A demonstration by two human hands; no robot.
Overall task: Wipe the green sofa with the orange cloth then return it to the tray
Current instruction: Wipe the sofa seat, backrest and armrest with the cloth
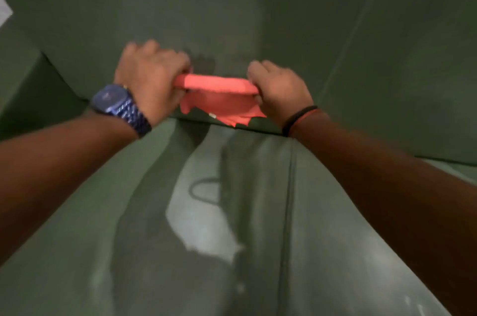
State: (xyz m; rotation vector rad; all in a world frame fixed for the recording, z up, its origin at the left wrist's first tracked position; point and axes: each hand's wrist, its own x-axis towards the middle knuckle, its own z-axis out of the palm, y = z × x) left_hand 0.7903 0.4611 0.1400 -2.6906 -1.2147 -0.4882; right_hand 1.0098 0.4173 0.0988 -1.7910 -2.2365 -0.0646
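Green sofa (258,18) behind orange cloth (219,88), long axis left-right.

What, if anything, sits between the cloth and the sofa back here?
Nothing visible. Left hand and right hand stretch the orange cloth directly before the green sofa backrest; the tray is out of view.

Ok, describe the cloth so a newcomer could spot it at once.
Start at the green sofa that fills the view and go to the crease where backrest meets seat. There the left hand and right hand hold the cloth stretched between them. It is the only orange thing against all the green.
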